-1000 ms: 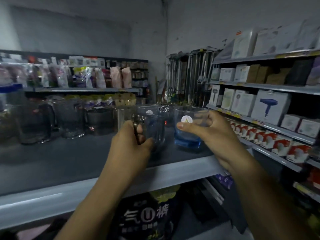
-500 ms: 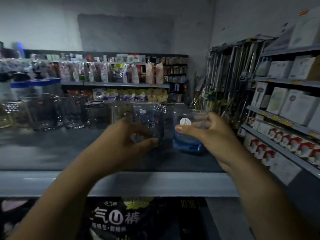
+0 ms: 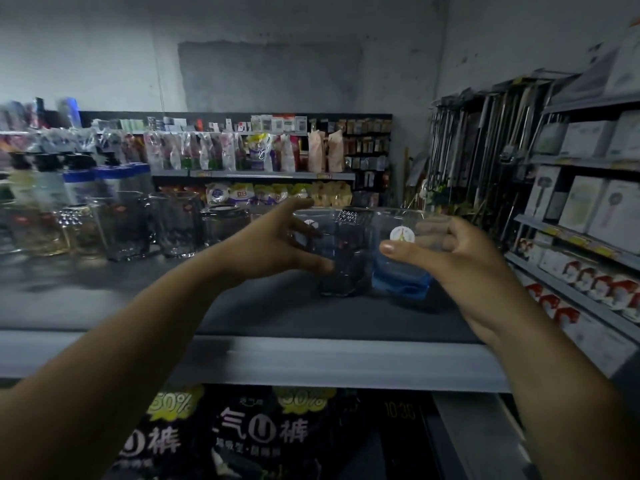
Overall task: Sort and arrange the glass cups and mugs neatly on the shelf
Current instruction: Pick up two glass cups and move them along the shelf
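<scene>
Right hand grips the blue-based glass; left hand touches the clear glass beside it.

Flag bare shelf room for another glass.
Free: shelf front strip between the back-left glass row and the front lip; also just in front of the clear glass and blue-bottomed glass. Crowded: back left, and right end around left hand and right hand.
</scene>
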Demonstrator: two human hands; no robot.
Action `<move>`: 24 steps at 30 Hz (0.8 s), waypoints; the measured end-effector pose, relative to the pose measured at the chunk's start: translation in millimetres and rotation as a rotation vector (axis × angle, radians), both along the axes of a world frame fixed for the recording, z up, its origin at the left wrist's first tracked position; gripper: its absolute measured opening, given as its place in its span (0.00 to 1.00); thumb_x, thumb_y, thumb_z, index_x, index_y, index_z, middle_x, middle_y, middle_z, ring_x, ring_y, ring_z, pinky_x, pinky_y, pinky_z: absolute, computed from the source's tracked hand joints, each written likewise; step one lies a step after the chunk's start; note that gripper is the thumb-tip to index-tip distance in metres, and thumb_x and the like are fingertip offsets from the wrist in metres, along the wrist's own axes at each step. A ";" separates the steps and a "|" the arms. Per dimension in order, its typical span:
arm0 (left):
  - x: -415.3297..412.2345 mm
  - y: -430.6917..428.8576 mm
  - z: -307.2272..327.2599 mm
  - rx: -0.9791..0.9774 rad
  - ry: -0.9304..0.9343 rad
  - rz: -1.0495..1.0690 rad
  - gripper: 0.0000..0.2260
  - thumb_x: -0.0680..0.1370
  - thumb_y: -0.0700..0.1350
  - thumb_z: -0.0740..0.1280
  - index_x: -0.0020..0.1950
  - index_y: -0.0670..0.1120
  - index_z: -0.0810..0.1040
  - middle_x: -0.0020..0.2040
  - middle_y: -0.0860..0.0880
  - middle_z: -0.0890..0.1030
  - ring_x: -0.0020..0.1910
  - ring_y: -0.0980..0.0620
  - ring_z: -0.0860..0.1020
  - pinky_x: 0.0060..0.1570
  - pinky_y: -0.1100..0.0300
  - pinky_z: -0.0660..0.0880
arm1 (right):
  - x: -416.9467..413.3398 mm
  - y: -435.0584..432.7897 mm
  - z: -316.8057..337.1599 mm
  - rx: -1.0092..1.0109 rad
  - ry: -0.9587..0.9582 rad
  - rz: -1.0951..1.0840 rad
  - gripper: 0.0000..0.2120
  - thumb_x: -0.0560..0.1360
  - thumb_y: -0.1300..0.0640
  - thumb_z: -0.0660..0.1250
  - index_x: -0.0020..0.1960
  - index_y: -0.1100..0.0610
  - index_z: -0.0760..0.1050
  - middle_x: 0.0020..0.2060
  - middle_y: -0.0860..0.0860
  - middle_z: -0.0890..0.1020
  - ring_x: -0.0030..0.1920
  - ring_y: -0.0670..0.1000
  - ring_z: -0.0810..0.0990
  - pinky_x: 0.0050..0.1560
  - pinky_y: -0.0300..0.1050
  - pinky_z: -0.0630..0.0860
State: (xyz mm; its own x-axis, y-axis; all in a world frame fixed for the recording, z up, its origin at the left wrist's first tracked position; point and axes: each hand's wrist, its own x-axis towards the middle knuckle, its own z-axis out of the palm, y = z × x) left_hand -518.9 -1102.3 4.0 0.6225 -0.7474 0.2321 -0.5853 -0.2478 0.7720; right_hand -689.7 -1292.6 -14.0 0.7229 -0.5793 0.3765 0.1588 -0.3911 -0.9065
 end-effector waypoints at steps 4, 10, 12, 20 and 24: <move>-1.6 -5.1 -8.1 0.089 -0.044 -0.027 0.45 0.65 0.52 0.83 0.76 0.54 0.63 0.64 0.51 0.78 0.58 0.51 0.81 0.59 0.53 0.81 | -7.0 1.1 2.6 0.011 -0.010 -0.042 0.42 0.52 0.36 0.79 0.61 0.51 0.76 0.49 0.45 0.84 0.55 0.49 0.82 0.64 0.57 0.76; 14.9 1.5 -13.1 0.032 0.155 -0.132 0.41 0.64 0.37 0.82 0.71 0.52 0.66 0.64 0.45 0.79 0.62 0.42 0.81 0.61 0.42 0.79 | -17.4 2.9 0.9 0.012 -0.034 -0.066 0.40 0.51 0.36 0.80 0.59 0.51 0.78 0.45 0.43 0.86 0.53 0.47 0.83 0.62 0.55 0.77; 13.4 -2.0 -15.6 0.030 0.114 -0.102 0.40 0.66 0.36 0.82 0.71 0.49 0.65 0.61 0.47 0.80 0.61 0.46 0.81 0.61 0.44 0.80 | -21.6 4.0 -0.7 0.016 -0.028 -0.045 0.41 0.51 0.35 0.81 0.59 0.51 0.78 0.46 0.43 0.87 0.54 0.47 0.84 0.64 0.56 0.77; -1.7 -17.1 -19.8 0.080 -0.097 -0.052 0.43 0.64 0.54 0.83 0.73 0.52 0.64 0.62 0.51 0.79 0.59 0.50 0.81 0.62 0.48 0.79 | -30.8 7.7 -7.6 0.013 0.007 -0.024 0.40 0.52 0.36 0.81 0.60 0.51 0.78 0.49 0.44 0.87 0.55 0.47 0.84 0.65 0.58 0.76; -4.0 -15.4 -16.6 0.054 -0.014 -0.082 0.34 0.70 0.43 0.80 0.71 0.48 0.66 0.54 0.53 0.80 0.45 0.65 0.83 0.40 0.69 0.80 | -33.2 7.9 -9.4 0.006 0.013 -0.030 0.37 0.53 0.38 0.81 0.59 0.48 0.78 0.49 0.43 0.86 0.56 0.45 0.82 0.65 0.55 0.76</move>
